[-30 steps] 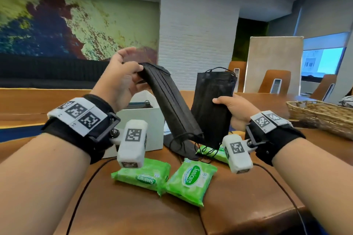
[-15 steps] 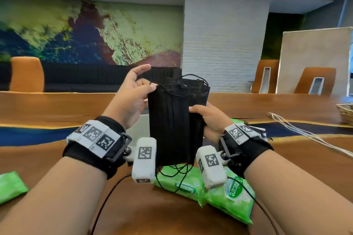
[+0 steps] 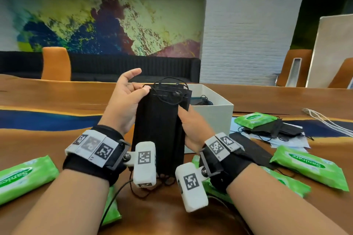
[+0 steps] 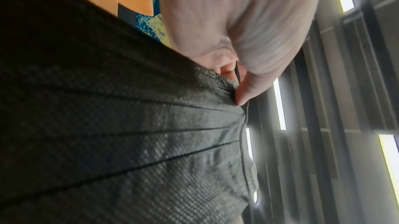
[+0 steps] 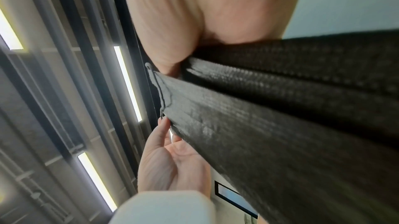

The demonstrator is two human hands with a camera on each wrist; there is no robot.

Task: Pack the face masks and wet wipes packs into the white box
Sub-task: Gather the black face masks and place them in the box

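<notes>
Both hands on one stack of black face masks (image 3: pixel 160 131), held upright above the wooden table (image 3: pixel 57 97), just in front of the white box (image 3: pixel 212 118). Left hand (image 3: pixel 124 105) takes the stack's upper left edge – thumb (image 3: pixel 145 89) pressed on the front near the top corner, index finger raised free behind; the left wrist view shows the thumb tip and another finger pinching the pleated fabric at its edge. Right hand (image 3: pixel 193 129) holds the right edge lower down, thumb on the front face, remaining fingers wrapped behind the stack and out of sight; the right wrist view only shows the palm against the mask edge, so how tight that wrap is I cannot tell. Ear loops (image 3: pixel 170 89) lie tangled over the top of the stack, more loops dangle off the bottom toward the table. Box is open – some dark masks with loops already visible inside. Another pile of black masks (image 3: pixel 275 129) sits on the table right of the box, with a green wet wipes pack (image 3: pixel 255 119) resting at its far-left end. More wipes packs on the table: one at far left (image 3: pixel 24 179), one on the right (image 3: pixel 309 168), others partly hidden under the wrists.
</notes>
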